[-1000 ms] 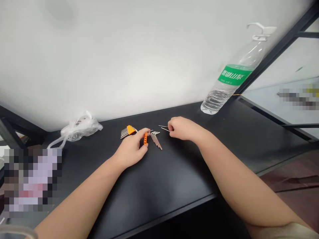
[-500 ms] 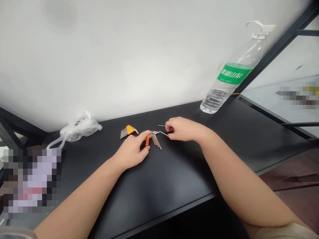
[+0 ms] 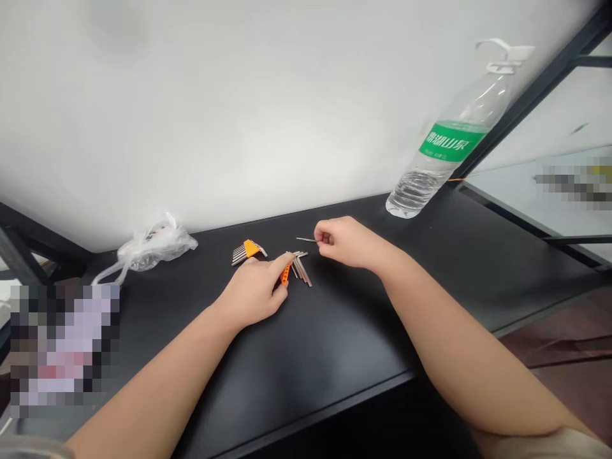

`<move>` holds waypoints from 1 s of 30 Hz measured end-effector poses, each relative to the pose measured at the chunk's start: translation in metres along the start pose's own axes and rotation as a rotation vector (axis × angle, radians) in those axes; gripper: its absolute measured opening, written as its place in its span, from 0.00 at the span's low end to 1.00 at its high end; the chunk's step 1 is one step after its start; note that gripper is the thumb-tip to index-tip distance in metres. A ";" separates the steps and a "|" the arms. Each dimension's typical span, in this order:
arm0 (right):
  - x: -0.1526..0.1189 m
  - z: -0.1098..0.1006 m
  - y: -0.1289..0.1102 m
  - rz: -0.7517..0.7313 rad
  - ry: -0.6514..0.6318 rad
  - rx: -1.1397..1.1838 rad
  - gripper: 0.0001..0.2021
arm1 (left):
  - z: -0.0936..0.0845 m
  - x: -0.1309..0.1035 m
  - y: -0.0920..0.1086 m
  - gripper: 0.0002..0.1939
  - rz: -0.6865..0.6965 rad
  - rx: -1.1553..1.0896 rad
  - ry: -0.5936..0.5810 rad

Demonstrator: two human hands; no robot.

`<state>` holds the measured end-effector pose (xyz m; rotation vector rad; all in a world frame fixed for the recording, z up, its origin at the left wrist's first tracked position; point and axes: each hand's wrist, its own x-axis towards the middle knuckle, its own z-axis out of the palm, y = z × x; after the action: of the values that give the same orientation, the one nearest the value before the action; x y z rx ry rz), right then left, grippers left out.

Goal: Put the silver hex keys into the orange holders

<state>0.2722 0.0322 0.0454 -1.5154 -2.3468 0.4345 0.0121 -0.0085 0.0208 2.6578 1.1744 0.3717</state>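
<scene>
Between the thumb and fingers of my left hand (image 3: 255,290) is an orange holder (image 3: 285,275) with a row of holes. Just right of it, several loose hex keys (image 3: 303,270) lie bunched on the black table, close to my left fingertips. My right hand (image 3: 342,241) pinches a thin metal key (image 3: 306,240), which points left above the bunch. Behind my left hand lies a second orange holder (image 3: 250,248) with several hex keys set in it.
A large water bottle (image 3: 437,153) with a green label stands at the back right of the black table (image 3: 306,363). At the back left lies a clear plastic bag (image 3: 160,245). Black frame posts rise on both sides, and a pale wall is behind.
My right hand has moved slightly up and left. Two thin metal pieces stuck out from it before; now one shows. My left hand has hardly moved and keeps the orange holder.
</scene>
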 end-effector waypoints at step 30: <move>0.029 0.056 -0.009 -0.242 0.016 0.353 0.11 | 0.005 -0.002 -0.006 0.27 -0.011 0.052 0.073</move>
<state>0.2305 0.0506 0.0015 -1.0581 -2.2547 0.7237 0.0081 -0.0061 0.0138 2.7023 1.2360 0.4456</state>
